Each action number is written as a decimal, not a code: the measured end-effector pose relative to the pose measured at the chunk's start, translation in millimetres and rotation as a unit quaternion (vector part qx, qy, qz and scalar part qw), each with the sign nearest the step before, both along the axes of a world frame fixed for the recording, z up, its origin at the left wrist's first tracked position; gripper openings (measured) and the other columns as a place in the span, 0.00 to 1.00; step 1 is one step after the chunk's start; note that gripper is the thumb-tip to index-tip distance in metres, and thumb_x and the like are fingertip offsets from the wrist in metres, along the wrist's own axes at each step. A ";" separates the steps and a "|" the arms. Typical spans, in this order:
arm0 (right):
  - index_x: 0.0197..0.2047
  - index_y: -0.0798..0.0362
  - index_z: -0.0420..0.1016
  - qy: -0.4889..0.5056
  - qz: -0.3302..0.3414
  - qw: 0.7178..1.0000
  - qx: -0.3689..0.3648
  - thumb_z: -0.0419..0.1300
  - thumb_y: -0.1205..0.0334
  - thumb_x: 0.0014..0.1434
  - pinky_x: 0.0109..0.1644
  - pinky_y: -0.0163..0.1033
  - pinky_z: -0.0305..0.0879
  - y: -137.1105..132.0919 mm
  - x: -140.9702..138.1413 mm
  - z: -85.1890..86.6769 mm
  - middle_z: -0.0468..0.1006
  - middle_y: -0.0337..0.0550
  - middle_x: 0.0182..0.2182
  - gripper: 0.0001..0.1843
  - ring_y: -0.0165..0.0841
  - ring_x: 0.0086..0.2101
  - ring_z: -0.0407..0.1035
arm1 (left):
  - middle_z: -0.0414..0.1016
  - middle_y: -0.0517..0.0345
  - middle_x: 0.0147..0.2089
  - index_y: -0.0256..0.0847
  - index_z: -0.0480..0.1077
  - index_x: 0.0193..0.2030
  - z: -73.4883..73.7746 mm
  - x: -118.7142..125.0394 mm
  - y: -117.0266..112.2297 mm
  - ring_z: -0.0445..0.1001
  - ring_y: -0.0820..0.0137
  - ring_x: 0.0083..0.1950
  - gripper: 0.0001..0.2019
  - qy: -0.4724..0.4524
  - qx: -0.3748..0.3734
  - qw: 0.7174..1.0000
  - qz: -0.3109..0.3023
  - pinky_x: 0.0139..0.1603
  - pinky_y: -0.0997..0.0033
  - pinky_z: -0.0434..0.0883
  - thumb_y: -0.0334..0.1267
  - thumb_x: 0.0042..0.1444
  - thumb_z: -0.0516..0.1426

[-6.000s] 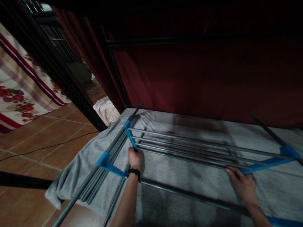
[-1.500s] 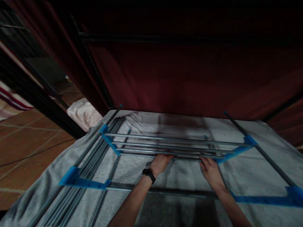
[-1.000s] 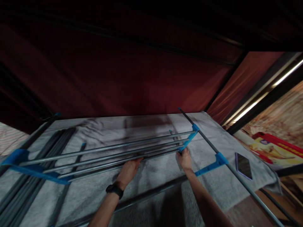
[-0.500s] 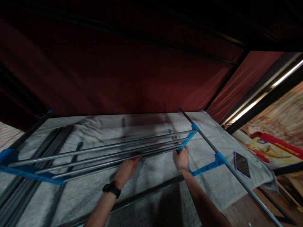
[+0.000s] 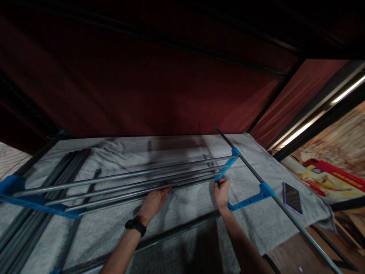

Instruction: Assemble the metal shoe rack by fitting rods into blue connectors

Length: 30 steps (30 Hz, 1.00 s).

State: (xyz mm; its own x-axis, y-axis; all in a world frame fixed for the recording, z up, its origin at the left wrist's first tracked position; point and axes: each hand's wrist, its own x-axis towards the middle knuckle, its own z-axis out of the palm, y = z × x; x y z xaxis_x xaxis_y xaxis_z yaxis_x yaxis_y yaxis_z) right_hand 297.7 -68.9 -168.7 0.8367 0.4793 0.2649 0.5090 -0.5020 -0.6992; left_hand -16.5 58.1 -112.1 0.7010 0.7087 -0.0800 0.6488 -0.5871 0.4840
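Observation:
My left hand [image 5: 154, 203], with a dark band [image 5: 135, 227] at its wrist, is closed on the nearest of several parallel grey metal tubes [image 5: 137, 191]. Those tubes run between a blue plastic bracket [image 5: 37, 205] on the left and another blue bracket [image 5: 228, 167] on the right. Just below the right bracket's near end, my right hand [image 5: 221, 194] is closed in a pinch. Something small and dark shows at its fingers, too unclear to name. Beside that wrist, a further blue bracket [image 5: 251, 199] juts from a long grey pole [image 5: 252, 169].
A bundle of grey tubes [image 5: 61, 182] lies at the left on a pale cloth [image 5: 182, 148]. At the right edge rests a phone [image 5: 292, 198]. Beyond it is a red and yellow box [image 5: 333, 180]. A dark red fabric wall [image 5: 159, 95] stands behind.
My right hand has shifted slightly down and right, off the right bracket's near end, and its fingers have curled in. My left hand keeps its place on the tube.

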 end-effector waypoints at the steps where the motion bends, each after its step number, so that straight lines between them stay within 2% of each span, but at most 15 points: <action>1: 0.51 0.50 0.68 -0.004 0.010 1.000 0.001 0.51 0.57 0.63 0.46 0.43 0.71 -1.8 -1.8 1.0 0.77 0.47 0.41 0.15 0.41 0.39 0.74 | 0.78 0.52 0.66 0.46 0.74 0.69 -0.8 0.0 0.2 0.78 0.58 0.67 0.24 -0.002 0.005 1.000 -0.001 0.73 0.55 0.71 0.31 0.72 0.49; 4: 0.55 0.51 0.75 -0.024 0.053 0.998 -0.015 0.52 0.62 0.63 0.53 0.42 0.71 -4.9 -7.4 6.9 0.76 0.49 0.46 0.20 0.39 0.44 0.74 | 0.79 0.53 0.65 0.47 0.75 0.68 -2.0 -0.2 0.8 0.79 0.59 0.66 0.24 -0.010 0.009 1.000 0.001 0.73 0.57 0.71 0.31 0.71 0.49; 8: 0.63 0.47 0.80 -0.078 0.098 0.984 -0.127 0.52 0.68 0.67 0.56 0.42 0.70 -4.9 -14.8 20.7 0.74 0.51 0.51 0.26 0.38 0.47 0.74 | 0.79 0.53 0.65 0.46 0.75 0.68 -1.7 -0.5 0.5 0.78 0.59 0.67 0.23 -0.009 0.001 1.000 0.009 0.73 0.56 0.70 0.32 0.72 0.49; 13: 0.68 0.42 0.77 -0.122 0.087 0.954 -0.259 0.54 0.61 0.73 0.53 0.44 0.72 -2.8 -22.0 40.0 0.75 0.54 0.53 0.24 0.40 0.46 0.76 | 0.78 0.52 0.66 0.44 0.74 0.69 -2.3 -0.7 -0.3 0.78 0.60 0.67 0.24 -0.005 0.005 1.000 0.004 0.74 0.55 0.69 0.31 0.72 0.47; 15: 0.69 0.40 0.76 -0.133 0.086 0.945 -0.285 0.53 0.59 0.74 0.52 0.43 0.72 -1.9 -23.1 44.6 0.75 0.54 0.54 0.24 0.40 0.46 0.77 | 0.78 0.51 0.67 0.44 0.74 0.69 -2.6 -0.8 0.0 0.78 0.60 0.67 0.24 -0.005 0.008 1.000 0.003 0.74 0.55 0.69 0.31 0.72 0.48; 21: 0.69 0.38 0.75 -0.146 0.082 0.939 -0.301 0.53 0.60 0.75 0.51 0.41 0.72 -1.4 -22.6 47.4 0.76 0.53 0.55 0.24 0.38 0.46 0.77 | 0.77 0.52 0.68 0.46 0.73 0.69 -4.5 -0.8 1.6 0.76 0.60 0.69 0.24 0.001 0.013 1.000 -0.001 0.74 0.56 0.69 0.31 0.72 0.50; 26: 0.68 0.38 0.76 -0.139 0.083 0.941 -0.296 0.50 0.59 0.76 0.50 0.40 0.71 -1.0 -21.6 46.8 0.76 0.51 0.54 0.24 0.37 0.46 0.77 | 0.78 0.48 0.67 0.43 0.73 0.70 -7.0 -0.9 2.3 0.78 0.58 0.67 0.24 0.009 0.022 1.000 -0.009 0.72 0.54 0.71 0.31 0.72 0.49; 30: 0.68 0.38 0.76 -0.136 0.081 0.944 -0.290 0.52 0.59 0.75 0.49 0.40 0.71 0.1 -21.2 46.1 0.76 0.51 0.53 0.24 0.38 0.45 0.76 | 0.78 0.48 0.66 0.42 0.74 0.69 -3.5 -0.5 1.8 0.78 0.57 0.67 0.24 0.004 0.023 1.000 -0.003 0.72 0.55 0.71 0.31 0.71 0.50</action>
State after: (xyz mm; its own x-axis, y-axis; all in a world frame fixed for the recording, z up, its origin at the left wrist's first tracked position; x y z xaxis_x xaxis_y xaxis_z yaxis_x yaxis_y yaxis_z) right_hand 276.5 -68.8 -122.6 0.6791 0.7252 0.1135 0.7327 -0.6605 -0.1640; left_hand -17.0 59.8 -115.6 0.7043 0.7079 -0.0538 0.6495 -0.6120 0.4513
